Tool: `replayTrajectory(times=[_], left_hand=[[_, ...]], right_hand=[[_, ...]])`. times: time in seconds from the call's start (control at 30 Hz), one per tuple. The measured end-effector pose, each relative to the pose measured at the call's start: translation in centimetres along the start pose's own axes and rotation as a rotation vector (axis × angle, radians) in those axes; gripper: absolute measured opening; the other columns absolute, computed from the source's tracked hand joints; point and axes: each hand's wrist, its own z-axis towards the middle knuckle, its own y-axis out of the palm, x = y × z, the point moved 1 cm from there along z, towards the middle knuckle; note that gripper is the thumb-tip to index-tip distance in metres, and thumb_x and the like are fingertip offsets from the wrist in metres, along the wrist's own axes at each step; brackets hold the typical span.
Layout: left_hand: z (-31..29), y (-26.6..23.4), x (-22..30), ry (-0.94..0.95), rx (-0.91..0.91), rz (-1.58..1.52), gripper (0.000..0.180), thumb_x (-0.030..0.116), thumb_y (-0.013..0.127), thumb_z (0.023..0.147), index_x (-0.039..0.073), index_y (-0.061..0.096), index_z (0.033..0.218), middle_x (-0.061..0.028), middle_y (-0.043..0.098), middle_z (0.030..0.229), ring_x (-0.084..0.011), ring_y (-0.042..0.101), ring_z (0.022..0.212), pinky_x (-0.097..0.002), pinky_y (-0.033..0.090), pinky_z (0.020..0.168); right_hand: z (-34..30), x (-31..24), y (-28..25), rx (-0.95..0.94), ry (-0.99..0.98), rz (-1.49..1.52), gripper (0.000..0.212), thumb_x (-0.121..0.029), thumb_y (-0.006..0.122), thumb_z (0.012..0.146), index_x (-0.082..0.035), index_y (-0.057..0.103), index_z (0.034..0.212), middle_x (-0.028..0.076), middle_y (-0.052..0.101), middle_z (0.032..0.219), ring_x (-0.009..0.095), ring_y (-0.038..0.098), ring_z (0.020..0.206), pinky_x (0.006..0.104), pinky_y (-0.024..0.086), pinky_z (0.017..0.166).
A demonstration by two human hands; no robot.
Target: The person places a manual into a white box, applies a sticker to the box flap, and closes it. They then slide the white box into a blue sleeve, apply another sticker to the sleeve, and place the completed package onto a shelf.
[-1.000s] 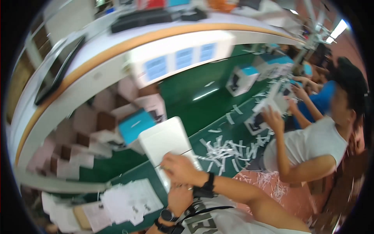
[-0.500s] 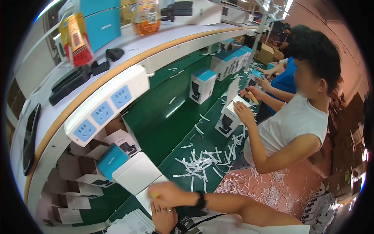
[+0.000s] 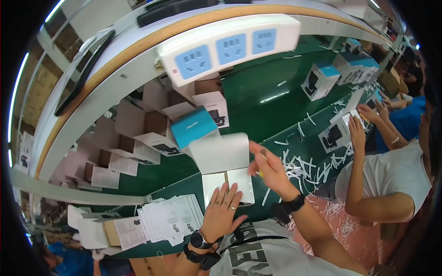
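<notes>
In front of me stands a white carton with its lid folded up and back. Its two inner flaps lie nearly flat, with a narrow brownish gap between them. My left hand rests flat on the near part of the flaps, fingers spread, a ring on one finger. Just above the carton's right side is my right hand, its fingers curled round a small yellow tool. Most of that tool is hidden by the fingers, so its exact kind does not show. Behind the lid sits a teal-topped box.
Open cartons line the left back. A stack of printed sheets lies left of me. Paper strips litter the green bench at right, near a co-worker handling another box. A power strip hangs on the shelf edge above.
My view has swung left. My right hand, which was low over the flaps beside my left hand, has lifted to the carton's right side. My left hand now lies spread on the flaps.
</notes>
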Motion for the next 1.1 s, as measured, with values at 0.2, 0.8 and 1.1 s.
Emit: replayTrajectory(times=[0.2,0.8,1.1], left_hand=[[-2.7,1.4,-3.2,-0.347,0.217,-0.998,0.040,0.021,0.075,0.099,0.006,0.067,0.135,-0.0137,0.071,0.127,-0.0233,0.066,0.114,-0.0404,0.052,0.099],[-3.8,-0.2,-5.3,-0.255,0.272,-0.974,0.029,0.016,0.081,0.094,0.004,0.071,0.118,-0.0085,0.076,0.110,-0.0226,0.073,0.100,-0.0363,0.056,0.087],[-4.6,1.0,-6.2,-0.281,0.194,-1.071,0.030,0.021,0.082,0.092,0.006,0.072,0.117,-0.0107,0.074,0.117,-0.0268,0.071,0.107,-0.0381,0.056,0.091]], right_hand=[[-4.2,-3.6,-0.3,-0.595,-0.109,-0.291,0.038,-0.022,0.055,0.111,-0.003,0.064,0.142,0.012,0.075,0.126,0.017,0.069,0.087,0.0321,0.053,0.081],[3.0,-0.4,13.2,-0.572,-0.852,-0.751,0.011,-0.018,0.078,0.092,-0.013,0.072,0.101,0.000,0.068,0.099,0.021,0.066,0.090,0.0357,0.048,0.077],[1.4,-3.9,11.4,-0.709,-0.580,-0.726,0.015,-0.015,0.079,0.087,-0.011,0.071,0.099,0.003,0.067,0.099,0.024,0.067,0.091,0.0382,0.051,0.077]])
